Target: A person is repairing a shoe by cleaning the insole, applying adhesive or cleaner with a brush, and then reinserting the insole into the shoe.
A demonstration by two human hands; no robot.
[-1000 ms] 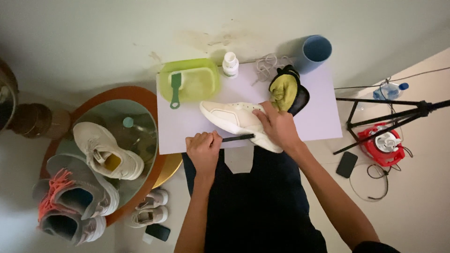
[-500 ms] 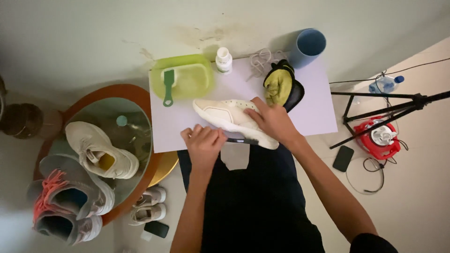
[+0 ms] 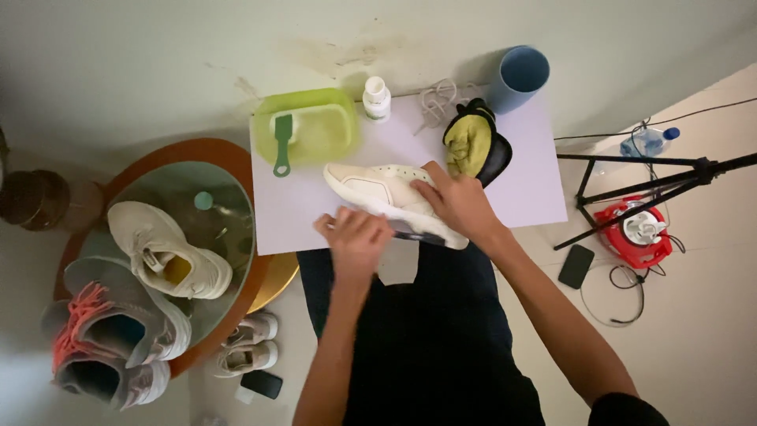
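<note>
White table [image 3: 536,189] with green basin [image 3: 311,126], bottle [image 3: 376,98], cup [image 3: 516,77] (blue), sneaker [image 3: 386,193].

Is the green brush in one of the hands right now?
No, the green brush lies in the green tub, apart from both hands on the white shoe.

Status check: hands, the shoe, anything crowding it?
Right hand gripping white sneaker on white table. Left hand on dark brush handle against its sole. Yellow cloth in black shoe close behind.

Small white plastic bottle with green label [image 3: 376,99] seen at bench far edge. Dark-screened flat phone [image 3: 576,266] seen on floor, right; another [image 3: 261,384] lower left.
</note>
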